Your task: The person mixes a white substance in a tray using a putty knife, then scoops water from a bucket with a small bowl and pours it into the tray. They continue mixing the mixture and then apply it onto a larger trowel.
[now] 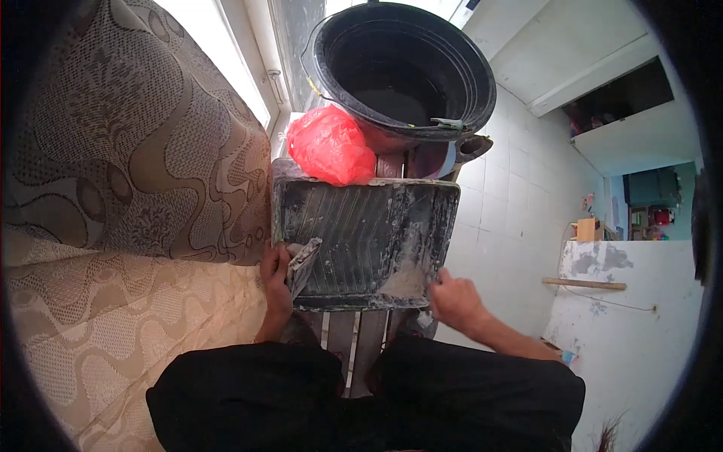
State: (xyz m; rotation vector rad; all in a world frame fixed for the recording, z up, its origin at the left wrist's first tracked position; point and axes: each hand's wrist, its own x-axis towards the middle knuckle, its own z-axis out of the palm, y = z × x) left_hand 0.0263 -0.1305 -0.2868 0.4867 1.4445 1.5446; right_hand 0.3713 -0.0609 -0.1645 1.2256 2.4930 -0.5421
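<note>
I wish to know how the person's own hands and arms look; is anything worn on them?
The left hand and the right hand wear no gloves, and no sleeve covers the visible forearms. Finer markings are too small to tell.

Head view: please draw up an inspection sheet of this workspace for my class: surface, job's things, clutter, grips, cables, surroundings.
Surface: slatted bench, partly hidden.
Job's things: black ribbed tray with pale residue; grey piece, material unclear.
Clutter: red plastic bag at the tray's far edge; black bucket beyond.
Grips: left hand holds the grey piece; right hand at the tray's right edge, its hold unclear.
Cables: thin line at right, possibly a cord.
Surroundings: patterned fabric at left, tiled floor at right.
</note>
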